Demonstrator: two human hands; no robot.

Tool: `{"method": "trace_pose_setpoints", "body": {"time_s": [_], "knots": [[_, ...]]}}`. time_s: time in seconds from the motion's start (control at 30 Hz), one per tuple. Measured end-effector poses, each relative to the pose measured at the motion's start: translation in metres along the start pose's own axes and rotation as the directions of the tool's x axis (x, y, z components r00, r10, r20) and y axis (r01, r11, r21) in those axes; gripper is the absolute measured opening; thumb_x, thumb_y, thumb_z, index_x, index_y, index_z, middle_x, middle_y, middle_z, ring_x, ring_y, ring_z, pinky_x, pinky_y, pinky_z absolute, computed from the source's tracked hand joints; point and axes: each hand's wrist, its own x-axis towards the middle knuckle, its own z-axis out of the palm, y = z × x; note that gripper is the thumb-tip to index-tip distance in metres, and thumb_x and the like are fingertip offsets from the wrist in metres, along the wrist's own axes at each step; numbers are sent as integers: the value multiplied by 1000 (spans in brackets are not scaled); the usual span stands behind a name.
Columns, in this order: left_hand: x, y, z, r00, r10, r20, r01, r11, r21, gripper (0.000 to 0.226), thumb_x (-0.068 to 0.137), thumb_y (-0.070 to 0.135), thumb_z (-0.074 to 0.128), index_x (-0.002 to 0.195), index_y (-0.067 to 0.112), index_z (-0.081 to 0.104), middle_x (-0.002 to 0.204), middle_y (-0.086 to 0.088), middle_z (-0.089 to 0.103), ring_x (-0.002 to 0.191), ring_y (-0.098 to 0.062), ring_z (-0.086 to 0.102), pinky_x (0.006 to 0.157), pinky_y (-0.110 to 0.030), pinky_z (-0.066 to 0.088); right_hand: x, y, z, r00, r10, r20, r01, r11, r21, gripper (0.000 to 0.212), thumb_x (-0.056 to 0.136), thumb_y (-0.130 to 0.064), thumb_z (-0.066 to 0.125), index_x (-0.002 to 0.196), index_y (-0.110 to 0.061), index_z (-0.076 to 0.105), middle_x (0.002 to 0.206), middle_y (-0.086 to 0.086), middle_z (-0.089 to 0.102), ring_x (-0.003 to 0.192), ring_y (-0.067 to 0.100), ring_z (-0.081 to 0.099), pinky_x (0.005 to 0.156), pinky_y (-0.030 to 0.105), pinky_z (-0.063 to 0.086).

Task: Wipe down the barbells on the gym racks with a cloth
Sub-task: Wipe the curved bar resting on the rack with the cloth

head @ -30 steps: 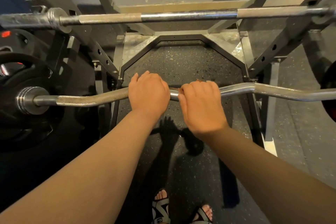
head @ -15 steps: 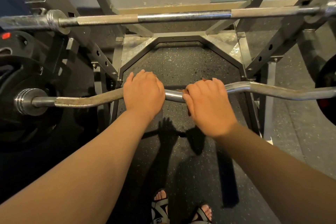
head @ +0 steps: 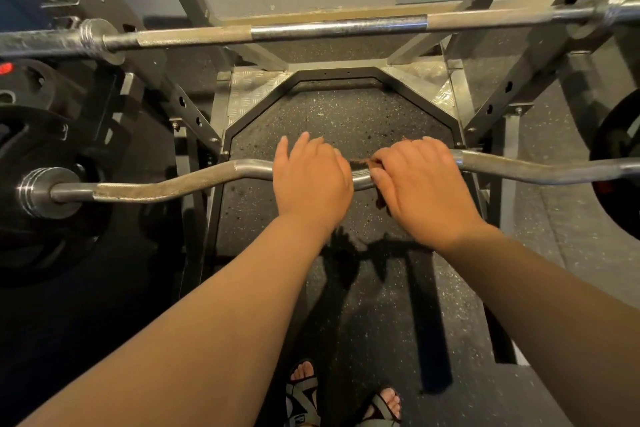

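On the curl bar [head: 166,185], your left hand [head: 311,180] rests loose-fingered; your right hand [head: 422,184] clutches the cloth [head: 362,162] round it.

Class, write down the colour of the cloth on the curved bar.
Brown, seen in the head view: the cloth shows under the right hand.

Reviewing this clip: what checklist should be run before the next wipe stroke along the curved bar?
1. Cloth between right hand and curved bar: ok.
2. Left hand rests on the bar, steadying it: ok.
3. Bar seated in the rack at both ends: cannot tell.
4. Bar stretch right of the hands unobstructed: ok.
5. Upper straight barbell already wiped: cannot tell.
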Motion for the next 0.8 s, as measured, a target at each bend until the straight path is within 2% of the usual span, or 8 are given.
{"method": "trace_pose_setpoints", "body": {"time_s": [0.17,0.27,0.33,0.4,0.53,0.6,0.7,0.8], "knots": [[-2,0,1,1000,20,-21,-20,1000,4,41,104,30,35,112,14,71,121,0,69,131,-21,53,121,-45,26,-1,-26,9,966,251,-58,-252,968,-13,37,108,-35,30,103,-18,61,100,2,59,105,28,53,123,54,19],[-1,-1,0,1000,13,-14,-13,1000,16,40,104,29,33,111,16,71,119,1,70,130,-19,54,119,-44,28,-2,-35,13,987,145,-69,-142,988,52,33,106,-36,31,105,-19,60,103,1,59,107,27,53,122,53,21],[0,0,-1,1000,24,-7,-24,999,22,41,104,29,33,111,16,71,118,1,70,129,-19,54,118,-43,30,-3,-19,9,999,21,-28,-21,999,26,32,108,-38,32,110,-22,59,103,-2,57,104,25,53,117,47,27],[0,1,-2,1000,28,5,-28,999,32,42,104,30,31,111,17,71,119,2,70,130,-19,53,118,-42,30,-3,1,4,1000,-21,7,21,1000,-11,34,109,-41,30,112,-24,59,101,-5,57,100,22,53,114,44,30],[2,3,-1,1000,-2,16,2,1000,23,44,105,30,31,119,15,70,129,1,67,138,-19,48,122,-43,22,-3,5,3,971,234,-40,-234,972,-2,34,110,-38,31,106,-23,61,100,-5,58,104,22,54,122,50,24],[4,4,0,1000,-20,19,19,1000,23,45,106,30,30,121,14,69,132,1,66,141,-19,44,123,-44,20,2,-14,7,952,298,-64,-298,954,8,34,109,-34,33,104,-19,63,101,-1,60,107,26,55,124,53,20],[5,5,0,999,-20,29,19,999,41,45,106,30,28,118,15,69,130,1,66,142,-18,44,123,-43,21,7,-25,11,990,124,-67,-123,992,8,35,108,-35,31,102,-18,61,97,1,60,100,27,56,117,50,30],[6,5,-1,999,-20,38,19,999,36,46,106,30,28,123,15,68,135,1,64,144,-18,41,123,-43,20,9,-1,6,999,-43,16,42,999,17,38,108,-43,28,102,-23,59,92,-5,57,88,23,54,96,42,41]]}}
